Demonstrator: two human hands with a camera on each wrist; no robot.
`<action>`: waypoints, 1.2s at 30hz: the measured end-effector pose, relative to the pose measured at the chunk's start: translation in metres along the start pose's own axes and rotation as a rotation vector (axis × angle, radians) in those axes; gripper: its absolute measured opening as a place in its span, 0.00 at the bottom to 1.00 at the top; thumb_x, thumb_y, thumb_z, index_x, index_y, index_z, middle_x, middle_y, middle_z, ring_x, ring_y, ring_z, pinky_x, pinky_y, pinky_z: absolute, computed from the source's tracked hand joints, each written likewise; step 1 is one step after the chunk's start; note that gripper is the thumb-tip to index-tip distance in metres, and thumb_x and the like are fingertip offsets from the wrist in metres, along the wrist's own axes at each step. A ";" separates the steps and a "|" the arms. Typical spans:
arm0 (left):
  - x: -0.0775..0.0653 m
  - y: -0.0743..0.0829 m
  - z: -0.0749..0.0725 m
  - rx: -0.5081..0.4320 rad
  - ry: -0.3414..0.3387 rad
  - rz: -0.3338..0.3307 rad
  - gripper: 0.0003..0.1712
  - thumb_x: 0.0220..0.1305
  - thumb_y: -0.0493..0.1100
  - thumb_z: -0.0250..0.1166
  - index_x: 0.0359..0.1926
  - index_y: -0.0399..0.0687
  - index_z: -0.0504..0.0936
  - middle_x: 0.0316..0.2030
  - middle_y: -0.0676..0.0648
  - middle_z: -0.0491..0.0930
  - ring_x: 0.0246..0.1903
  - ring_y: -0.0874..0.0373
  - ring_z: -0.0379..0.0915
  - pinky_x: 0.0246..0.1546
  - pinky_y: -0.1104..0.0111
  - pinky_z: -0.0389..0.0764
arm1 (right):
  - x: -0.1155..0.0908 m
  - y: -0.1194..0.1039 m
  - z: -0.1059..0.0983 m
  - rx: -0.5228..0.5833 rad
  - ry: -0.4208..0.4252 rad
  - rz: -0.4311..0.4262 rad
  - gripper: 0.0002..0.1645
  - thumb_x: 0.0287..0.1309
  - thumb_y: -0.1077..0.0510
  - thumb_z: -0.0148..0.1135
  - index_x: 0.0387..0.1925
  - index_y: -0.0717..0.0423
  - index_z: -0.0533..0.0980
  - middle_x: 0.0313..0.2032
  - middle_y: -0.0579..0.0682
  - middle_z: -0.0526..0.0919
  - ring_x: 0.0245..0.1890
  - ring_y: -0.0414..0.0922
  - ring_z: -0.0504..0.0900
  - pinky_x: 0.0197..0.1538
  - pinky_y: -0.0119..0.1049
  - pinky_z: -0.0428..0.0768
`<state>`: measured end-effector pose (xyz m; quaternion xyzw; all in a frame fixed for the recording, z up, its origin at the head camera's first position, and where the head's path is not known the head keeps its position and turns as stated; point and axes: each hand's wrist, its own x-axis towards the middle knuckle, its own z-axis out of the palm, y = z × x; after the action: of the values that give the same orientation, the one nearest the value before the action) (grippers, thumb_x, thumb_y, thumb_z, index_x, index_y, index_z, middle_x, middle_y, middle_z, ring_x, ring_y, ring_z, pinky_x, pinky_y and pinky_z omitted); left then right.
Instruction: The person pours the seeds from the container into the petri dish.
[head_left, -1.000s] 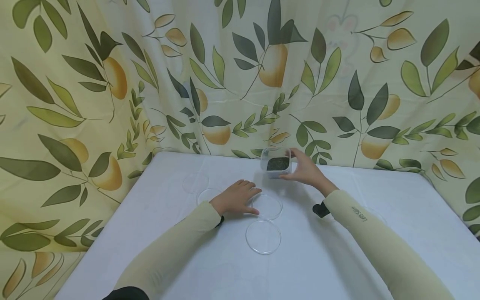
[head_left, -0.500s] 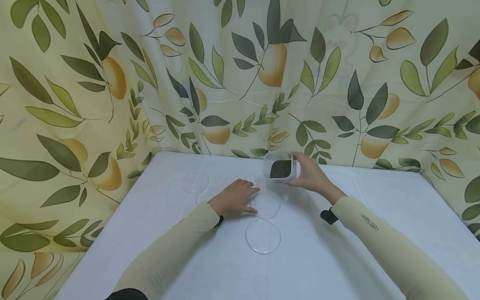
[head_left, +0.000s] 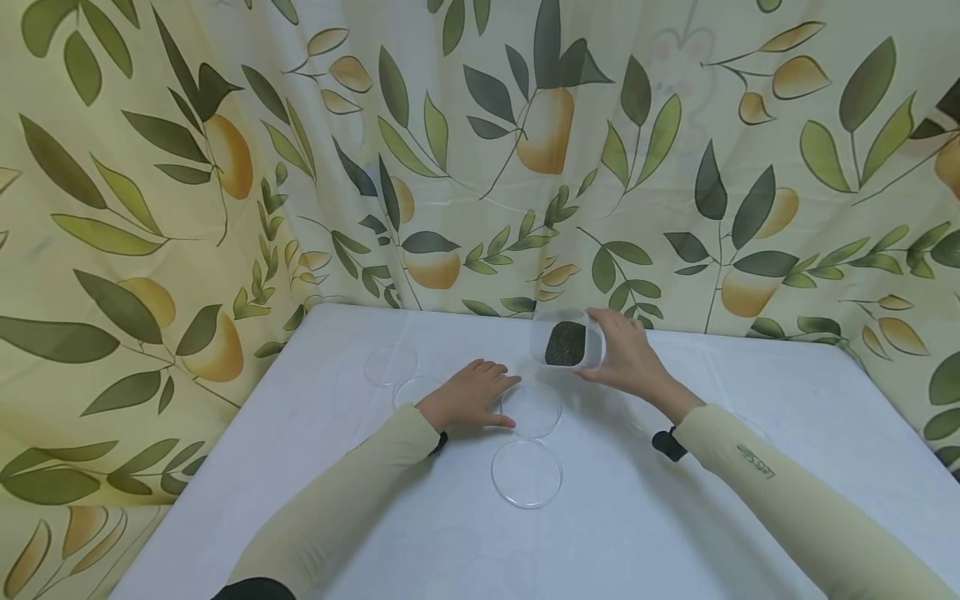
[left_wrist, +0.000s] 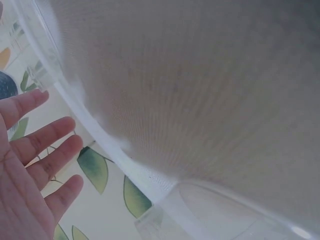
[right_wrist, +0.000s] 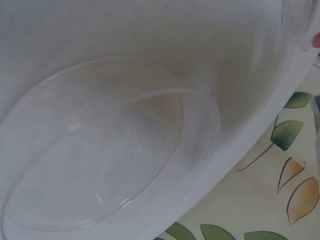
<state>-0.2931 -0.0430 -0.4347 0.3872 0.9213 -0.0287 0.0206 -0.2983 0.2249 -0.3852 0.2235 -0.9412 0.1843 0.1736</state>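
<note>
My right hand [head_left: 628, 357] grips a clear plastic container [head_left: 538, 342] by its right side, near the table's back edge. The container's open mouth is tipped towards me, and dark green, crumbly stuff [head_left: 566, 344] lies in it, heaped to the right. My left hand [head_left: 468, 395] rests low over the table, fingers spread, thumb and fingertips at the left rim of a clear round dish [head_left: 534, 410]. The left wrist view shows the fingers [left_wrist: 55, 155] straight and apart. Nearer to me lies another clear round dish [head_left: 527, 473], close against the first.
Two more clear round dishes lie left of my left hand, one farther back [head_left: 391, 365] and one partly hidden by it [head_left: 415, 390]. The right wrist view has clear round dishes [right_wrist: 110, 145] overlapping. A patterned curtain [head_left: 480, 167] hangs behind the white table [head_left: 337, 333].
My right hand has brought the container a little right and towards me, turning it, and the dark stuff inside has shifted to the right. The left hand has hardly moved.
</note>
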 end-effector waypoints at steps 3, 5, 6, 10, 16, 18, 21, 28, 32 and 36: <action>0.000 0.000 0.000 -0.006 -0.004 -0.003 0.44 0.58 0.72 0.54 0.69 0.54 0.62 0.64 0.47 0.67 0.66 0.54 0.60 0.70 0.58 0.58 | -0.005 0.000 -0.001 -0.015 0.022 -0.031 0.56 0.27 0.50 0.80 0.59 0.67 0.64 0.53 0.63 0.73 0.55 0.59 0.70 0.54 0.58 0.64; -0.001 0.001 -0.001 -0.012 -0.005 -0.002 0.44 0.58 0.72 0.54 0.69 0.54 0.62 0.64 0.47 0.67 0.66 0.54 0.61 0.70 0.58 0.58 | -0.008 -0.001 -0.001 -0.024 0.030 -0.049 0.56 0.26 0.50 0.80 0.59 0.67 0.64 0.54 0.64 0.73 0.56 0.60 0.69 0.55 0.59 0.63; -0.001 0.001 -0.002 -0.016 -0.006 -0.003 0.44 0.58 0.72 0.54 0.69 0.53 0.62 0.64 0.47 0.67 0.66 0.54 0.60 0.70 0.58 0.58 | -0.009 -0.001 -0.002 -0.030 0.034 -0.059 0.56 0.26 0.50 0.80 0.59 0.67 0.64 0.54 0.64 0.73 0.56 0.60 0.69 0.56 0.59 0.63; -0.002 0.001 -0.003 -0.026 -0.011 -0.006 0.45 0.58 0.72 0.54 0.69 0.53 0.62 0.64 0.47 0.67 0.66 0.54 0.60 0.70 0.58 0.58 | -0.013 0.000 -0.002 -0.054 0.057 -0.094 0.55 0.24 0.51 0.81 0.58 0.66 0.65 0.53 0.63 0.73 0.55 0.61 0.70 0.56 0.60 0.64; -0.001 0.001 -0.003 -0.019 -0.008 -0.005 0.45 0.58 0.72 0.54 0.69 0.53 0.62 0.64 0.47 0.67 0.65 0.54 0.61 0.69 0.59 0.59 | -0.018 0.001 -0.002 -0.074 0.089 -0.136 0.55 0.21 0.53 0.82 0.56 0.65 0.66 0.51 0.62 0.73 0.54 0.60 0.70 0.53 0.60 0.65; -0.001 0.001 -0.003 -0.019 -0.002 -0.001 0.44 0.58 0.71 0.54 0.68 0.53 0.63 0.63 0.46 0.68 0.65 0.54 0.62 0.68 0.59 0.60 | -0.019 0.001 -0.001 -0.084 0.099 -0.150 0.55 0.20 0.54 0.82 0.56 0.65 0.66 0.51 0.62 0.73 0.54 0.59 0.70 0.53 0.59 0.65; -0.001 0.001 -0.002 -0.014 0.005 0.002 0.44 0.57 0.71 0.54 0.68 0.53 0.63 0.63 0.47 0.68 0.64 0.54 0.63 0.68 0.59 0.60 | -0.021 0.000 -0.001 -0.098 0.116 -0.173 0.55 0.19 0.54 0.83 0.55 0.65 0.67 0.50 0.62 0.74 0.53 0.58 0.70 0.52 0.57 0.65; -0.002 0.000 -0.002 -0.009 0.010 0.007 0.44 0.58 0.71 0.54 0.68 0.52 0.63 0.63 0.46 0.69 0.64 0.54 0.63 0.68 0.59 0.60 | -0.022 -0.002 -0.001 -0.133 0.134 -0.223 0.54 0.18 0.55 0.82 0.55 0.64 0.68 0.49 0.60 0.75 0.52 0.55 0.71 0.50 0.55 0.65; -0.002 0.001 -0.003 -0.011 0.014 0.012 0.44 0.58 0.71 0.54 0.68 0.51 0.63 0.62 0.46 0.69 0.64 0.54 0.63 0.68 0.60 0.60 | -0.022 -0.003 0.000 -0.146 0.144 -0.240 0.55 0.17 0.55 0.83 0.55 0.65 0.68 0.49 0.61 0.75 0.52 0.56 0.71 0.49 0.56 0.66; -0.003 0.001 -0.003 -0.005 0.031 0.020 0.43 0.58 0.70 0.55 0.67 0.51 0.64 0.62 0.46 0.69 0.63 0.53 0.63 0.67 0.59 0.61 | -0.023 -0.004 0.000 -0.152 0.151 -0.248 0.56 0.16 0.55 0.83 0.55 0.65 0.68 0.49 0.62 0.76 0.52 0.56 0.72 0.50 0.57 0.66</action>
<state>-0.2904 -0.0443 -0.4317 0.3966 0.9177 -0.0201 0.0076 -0.2768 0.2296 -0.3935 0.3096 -0.9020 0.1062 0.2817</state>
